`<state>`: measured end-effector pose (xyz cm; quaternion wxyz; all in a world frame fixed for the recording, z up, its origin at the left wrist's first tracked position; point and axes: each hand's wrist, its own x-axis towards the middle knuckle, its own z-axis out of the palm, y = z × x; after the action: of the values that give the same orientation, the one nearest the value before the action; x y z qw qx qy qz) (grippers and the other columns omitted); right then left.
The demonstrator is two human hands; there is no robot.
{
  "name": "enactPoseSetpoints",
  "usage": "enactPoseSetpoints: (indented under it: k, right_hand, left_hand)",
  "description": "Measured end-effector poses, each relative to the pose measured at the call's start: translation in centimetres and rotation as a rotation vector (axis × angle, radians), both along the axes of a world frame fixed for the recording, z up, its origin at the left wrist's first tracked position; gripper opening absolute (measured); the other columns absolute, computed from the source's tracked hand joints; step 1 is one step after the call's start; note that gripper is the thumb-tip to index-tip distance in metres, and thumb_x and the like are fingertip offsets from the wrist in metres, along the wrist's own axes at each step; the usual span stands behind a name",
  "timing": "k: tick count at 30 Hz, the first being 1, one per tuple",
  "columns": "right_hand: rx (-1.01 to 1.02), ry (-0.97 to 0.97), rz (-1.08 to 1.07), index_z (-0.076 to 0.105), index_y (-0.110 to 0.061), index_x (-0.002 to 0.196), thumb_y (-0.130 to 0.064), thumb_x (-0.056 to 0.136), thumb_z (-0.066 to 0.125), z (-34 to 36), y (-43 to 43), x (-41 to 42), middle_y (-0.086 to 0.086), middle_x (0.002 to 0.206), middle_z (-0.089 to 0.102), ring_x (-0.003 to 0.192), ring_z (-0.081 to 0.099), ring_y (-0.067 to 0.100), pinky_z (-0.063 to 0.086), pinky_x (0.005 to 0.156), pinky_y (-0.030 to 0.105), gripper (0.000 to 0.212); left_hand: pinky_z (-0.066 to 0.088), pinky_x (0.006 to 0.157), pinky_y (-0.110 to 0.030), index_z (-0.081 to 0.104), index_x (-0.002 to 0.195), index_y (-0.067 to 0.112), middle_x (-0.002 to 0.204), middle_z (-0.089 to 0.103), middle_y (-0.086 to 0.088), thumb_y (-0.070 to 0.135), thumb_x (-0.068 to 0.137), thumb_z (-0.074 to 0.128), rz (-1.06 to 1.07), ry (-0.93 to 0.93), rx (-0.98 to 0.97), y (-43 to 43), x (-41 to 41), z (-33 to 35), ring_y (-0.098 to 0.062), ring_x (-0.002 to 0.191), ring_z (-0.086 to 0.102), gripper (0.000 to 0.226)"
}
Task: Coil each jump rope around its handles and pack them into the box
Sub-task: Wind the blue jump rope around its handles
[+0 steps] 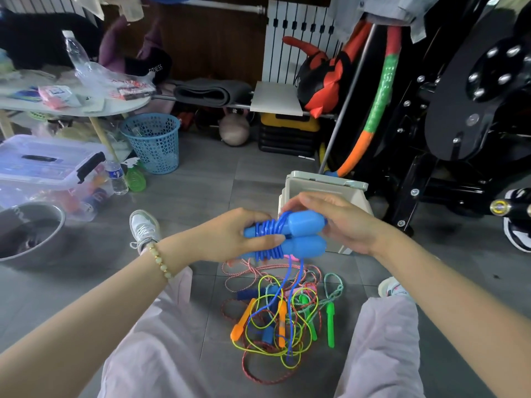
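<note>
Your left hand is clenched round the narrow ends of the two handles of the blue jump rope, thumb pressed across the turns of cord already wound there. Your right hand grasps the thick rounded ends of the same handles, fingers curled over the top and thumb below. The handles lie side by side, held level above the floor between your knees, and two loose strands of blue cord hang from them down into the pile of ropes on the grey tiles. That pile is a tangle of yellow, red-and-white and teal cords with orange handles, green handles and darker blue ones mixed in. Just behind your hands stands the beige box, open at the top; only its pale inner wall shows, and your hands hide the rest, so you cannot tell what it holds. Farther left, a clear storage bin sits with its lid on and black latches, holding coloured items too blurred to name. Beside it stand a water bottle and a green spray bottle. A blue mesh wastebasket stands behind them with some rubbish inside, and a metal bowl holding something dark rests at the left edge.
</note>
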<state>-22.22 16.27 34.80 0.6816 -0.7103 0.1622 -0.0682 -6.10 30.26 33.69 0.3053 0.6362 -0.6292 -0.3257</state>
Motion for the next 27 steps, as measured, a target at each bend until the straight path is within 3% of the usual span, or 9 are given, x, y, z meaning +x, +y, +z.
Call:
enactPoseSetpoints:
  k: [2, 4, 8, 11, 15, 17, 19, 22, 27]
  right_hand:
    - [0.065, -0.009, 0.001, 0.068, -0.020, 0.107, -0.053, 0.083, 0.054, -0.6, 0.4, -0.4, 0.003, 0.111, 0.068, 0.102, 0.062, 0.016, 0.051, 0.088, 0.029, 0.043]
    - [0.140, -0.013, 0.029, 0.068, -0.026, 0.112, -0.067, 0.071, 0.063, -1.3, 1.0, -0.6, 0.003, 0.117, 0.066, 0.106, 0.062, 0.018, 0.053, 0.084, 0.029, 0.058]
    - [0.287, -0.002, 0.049, 0.068, -0.029, 0.113, -0.069, 0.063, 0.068, -2.8, 1.9, -0.7, -0.003, 0.120, 0.066, 0.106, 0.063, 0.016, 0.052, 0.081, 0.025, 0.064]
    - [0.324, -0.044, 0.039, 0.061, -0.025, 0.120, -0.063, 0.064, 0.073, -3.8, 2.1, -0.6, 0.001, 0.124, 0.063, 0.112, 0.060, 0.019, 0.050, 0.088, 0.028, 0.069]
    - [0.288, -0.068, 0.049, 0.057, -0.025, 0.123, -0.052, 0.065, 0.078, -4.5, 2.2, -0.2, 0.001, 0.122, 0.062, 0.114, 0.058, 0.020, 0.048, 0.096, 0.033, 0.068]
    - [0.318, -0.074, 0.026, 0.058, -0.023, 0.121, -0.049, 0.063, 0.081, -4.8, 2.2, -0.1, 0.002, 0.118, 0.064, 0.109, 0.060, 0.020, 0.050, 0.094, 0.036, 0.068]
    - [0.367, -0.073, -0.019, 0.063, -0.020, 0.114, -0.049, 0.058, 0.083, -4.9, 2.2, 0.1, 0.005, 0.111, 0.067, 0.101, 0.063, 0.020, 0.054, 0.086, 0.035, 0.066]
    - [0.432, -0.094, -0.078, 0.069, -0.018, 0.099, -0.046, 0.052, 0.087, -5.0, 2.1, 0.3, 0.006, 0.098, 0.069, 0.084, 0.066, 0.016, 0.055, 0.067, 0.030, 0.057]
    - [0.432, -0.128, -0.089, 0.067, -0.014, 0.105, -0.045, 0.054, 0.087, -5.1, 2.0, 0.1, 0.005, 0.098, 0.069, 0.081, 0.065, 0.014, 0.054, 0.064, 0.028, 0.063]
  left_hand:
    - [0.034, 0.039, -0.010, 0.060, 0.086, 0.002, 0.060, 0.061, 0.003, 0.025, 0.094, 0.054, -0.002, 0.092, 0.032, 0.2, 0.3, -0.1, 0.001, 0.035, 0.044, 0.024]
    - [0.032, 0.039, -0.008, 0.059, 0.089, -0.008, 0.065, 0.060, -0.009, 0.021, 0.096, 0.051, -0.027, 0.114, 0.061, 0.3, 0.4, -0.4, 0.003, 0.034, 0.042, 0.031]
    - [0.031, 0.039, -0.008, 0.058, 0.089, -0.014, 0.073, 0.058, -0.032, 0.023, 0.096, 0.052, -0.030, 0.097, 0.074, 0.1, 0.5, -1.2, 0.001, 0.035, 0.040, 0.038]
    - [0.031, 0.038, -0.010, 0.058, 0.090, -0.012, 0.078, 0.060, -0.034, 0.029, 0.095, 0.054, 0.004, 0.088, 0.091, -0.1, 0.7, -1.9, 0.000, 0.035, 0.039, 0.042]
    - [0.038, 0.045, -0.013, 0.057, 0.095, 0.013, 0.078, 0.068, -0.012, 0.044, 0.085, 0.059, 0.093, 0.029, 0.048, -0.4, 1.4, -2.9, -0.002, 0.045, 0.052, 0.033]
    - [0.039, 0.046, -0.009, 0.052, 0.111, 0.024, 0.085, 0.068, 0.002, 0.038, 0.086, 0.064, 0.138, 0.015, 0.033, -0.4, 1.2, -2.7, -0.002, 0.050, 0.055, 0.032]
    - [0.038, 0.047, -0.003, 0.042, 0.133, 0.031, 0.093, 0.063, 0.019, 0.030, 0.089, 0.064, 0.105, 0.036, -0.023, -0.5, 0.8, -2.4, 0.004, 0.054, 0.056, 0.049]
    - [0.038, 0.045, -0.001, 0.042, 0.141, 0.028, 0.113, 0.062, 0.015, 0.021, 0.091, 0.061, 0.078, 0.129, -0.082, -0.6, 0.2, -2.2, 0.010, 0.057, 0.056, 0.054]
    - [0.046, 0.055, -0.005, 0.059, 0.125, 0.023, 0.094, 0.069, 0.014, 0.022, 0.087, 0.066, 0.116, 0.207, -0.121, -0.9, 0.1, -2.7, 0.007, 0.069, 0.063, 0.038]
